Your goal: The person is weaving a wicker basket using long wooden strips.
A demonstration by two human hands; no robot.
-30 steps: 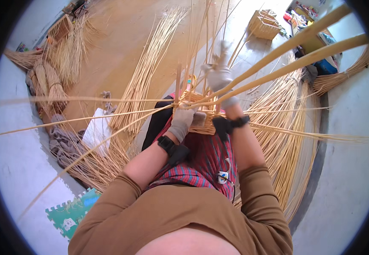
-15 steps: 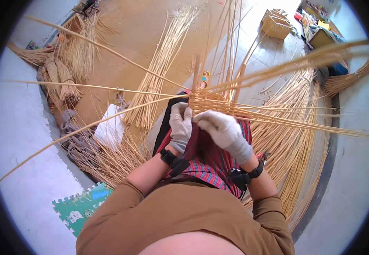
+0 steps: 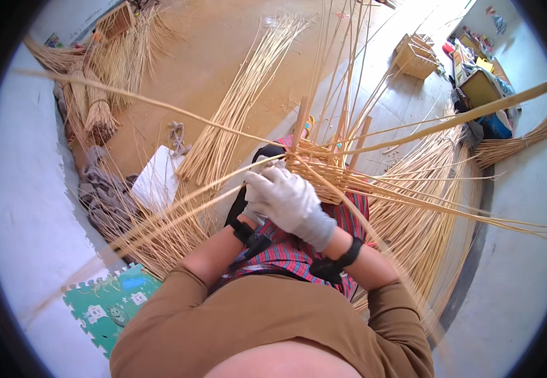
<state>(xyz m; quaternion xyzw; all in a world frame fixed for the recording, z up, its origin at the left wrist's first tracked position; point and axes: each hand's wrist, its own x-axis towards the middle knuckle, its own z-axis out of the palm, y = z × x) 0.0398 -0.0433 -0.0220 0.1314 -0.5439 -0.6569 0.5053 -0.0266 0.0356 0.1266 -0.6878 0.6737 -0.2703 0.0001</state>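
Note:
A partly woven wicker basket (image 3: 314, 173) of pale rods rests over my lap, with wooden stakes (image 3: 301, 120) and long loose rods rising from it. My right hand (image 3: 289, 201), in a white glove, reaches across to the left of the weave, its fingers closed on a wicker rod (image 3: 214, 200) that runs out to the lower left. Behind it, my left hand (image 3: 256, 211), gloved too, is largely covered; its curled fingers show at the basket's left corner. Another rod (image 3: 374, 233) bends from the weave toward the lower right, blurred at its end.
Bundles of wicker rods lie on the floor ahead (image 3: 242, 104), at right (image 3: 418, 183) and at far left (image 3: 119, 69). White paper (image 3: 156, 179) and grey cloth (image 3: 103, 186) lie at left, above a green foam mat (image 3: 110, 309). A woven box (image 3: 416, 57) stands far right.
My right hand has moved left, from the basket's near edge to over my left hand. A rod now sweeps toward the lower right, and the rods at left have shifted.

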